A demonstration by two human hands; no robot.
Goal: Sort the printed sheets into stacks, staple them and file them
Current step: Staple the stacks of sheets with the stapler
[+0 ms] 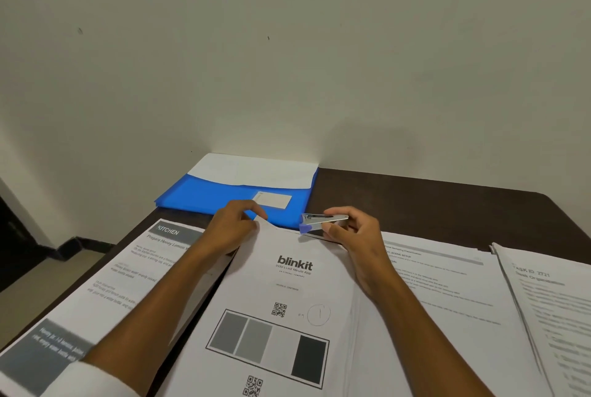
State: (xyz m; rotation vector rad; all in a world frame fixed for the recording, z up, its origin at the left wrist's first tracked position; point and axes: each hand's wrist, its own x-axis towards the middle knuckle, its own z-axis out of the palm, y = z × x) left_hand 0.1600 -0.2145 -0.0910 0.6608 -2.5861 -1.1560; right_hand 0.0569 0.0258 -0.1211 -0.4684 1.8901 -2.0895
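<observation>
A stack of printed sheets headed "blinkit" [281, 307] lies in the middle of the dark table. My left hand [232, 227] pinches its far left corner and lifts it slightly. My right hand [351, 233] grips a small silver stapler with a blue tip [323, 222], held just above the stack's far edge, its tip pointing left toward the pinched corner. A blue folder [224, 196] with a white sheet tucked in it lies behind the hands by the wall.
A "KITCHEN" sheet stack [128, 275] lies to the left, reaching the table's left edge. Another text stack [447, 294] lies to the right, and a further pile [550, 307] at the far right. Bare dark table [415, 198] shows behind them. A plain wall stands behind.
</observation>
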